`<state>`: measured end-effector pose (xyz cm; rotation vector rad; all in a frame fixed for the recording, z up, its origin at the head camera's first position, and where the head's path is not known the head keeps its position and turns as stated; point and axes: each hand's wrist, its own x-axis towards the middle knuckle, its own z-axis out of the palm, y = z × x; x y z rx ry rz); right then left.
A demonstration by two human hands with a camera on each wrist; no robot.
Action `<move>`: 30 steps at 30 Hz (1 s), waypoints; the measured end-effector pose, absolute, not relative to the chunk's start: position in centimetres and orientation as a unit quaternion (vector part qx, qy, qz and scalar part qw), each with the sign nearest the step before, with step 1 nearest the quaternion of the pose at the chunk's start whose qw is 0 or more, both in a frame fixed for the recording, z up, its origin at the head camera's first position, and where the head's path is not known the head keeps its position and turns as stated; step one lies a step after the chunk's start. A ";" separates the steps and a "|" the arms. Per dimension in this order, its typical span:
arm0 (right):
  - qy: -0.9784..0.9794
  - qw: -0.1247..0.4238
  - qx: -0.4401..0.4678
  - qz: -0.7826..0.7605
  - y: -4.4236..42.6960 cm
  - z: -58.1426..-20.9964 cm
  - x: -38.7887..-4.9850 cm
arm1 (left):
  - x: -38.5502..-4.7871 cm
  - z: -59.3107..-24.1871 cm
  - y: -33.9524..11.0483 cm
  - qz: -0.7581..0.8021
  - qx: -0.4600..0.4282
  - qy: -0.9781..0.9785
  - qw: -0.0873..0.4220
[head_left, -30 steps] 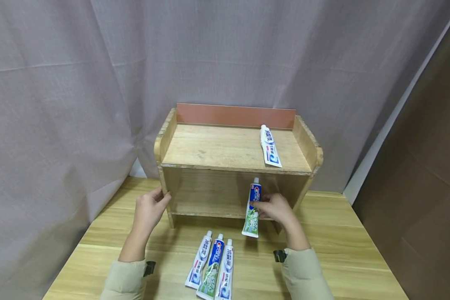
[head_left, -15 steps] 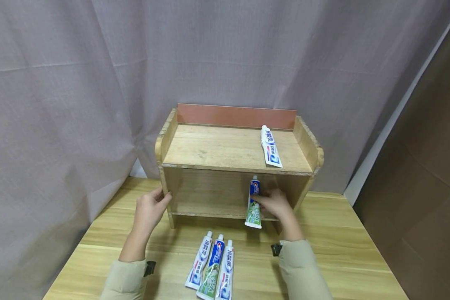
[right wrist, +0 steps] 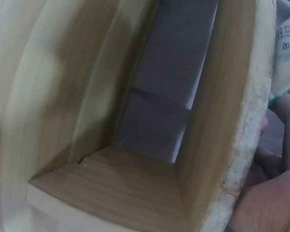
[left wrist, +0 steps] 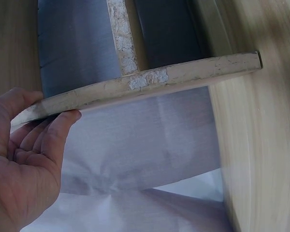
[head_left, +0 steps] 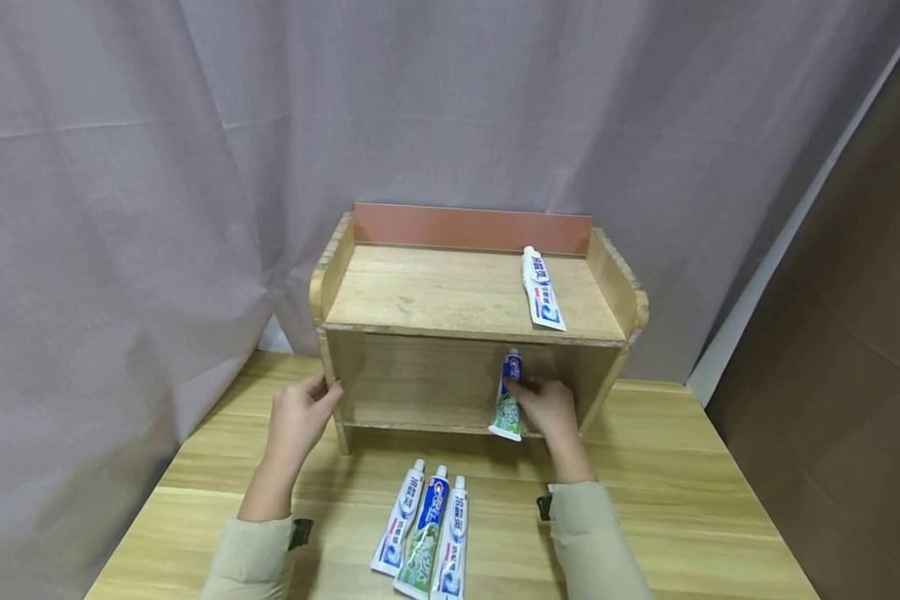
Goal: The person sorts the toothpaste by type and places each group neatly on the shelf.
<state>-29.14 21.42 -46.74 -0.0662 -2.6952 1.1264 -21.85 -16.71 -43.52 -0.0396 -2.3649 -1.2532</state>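
Note:
A small two-tier wooden shelf stands on the table. My left hand holds the front edge of its left side panel between thumb and fingers. Inside the lower compartment, towards the right, my right hand grips a blue-and-green toothpaste tube. The tube's cap points to the back, and its flat end sticks out past the lower board's front edge. In the right wrist view only part of that tube shows, beyond the lower board; whether it touches the board I cannot tell.
One white toothpaste tube lies on the upper board, right of the middle. On the table in front, two white tubes flank a blue-and-green tube. A grey curtain hangs behind.
My right hand has carried the toothpaste tube farther back into the lower compartment. My left hand keeps its hold on the side panel, and the other tubes have stayed put.

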 end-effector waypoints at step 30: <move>-0.898 0.133 -0.054 0.416 21.4 -47.2 -28.0 | -21.7 -43.4 -16.6 -0.465 -0.022 -0.855 0.231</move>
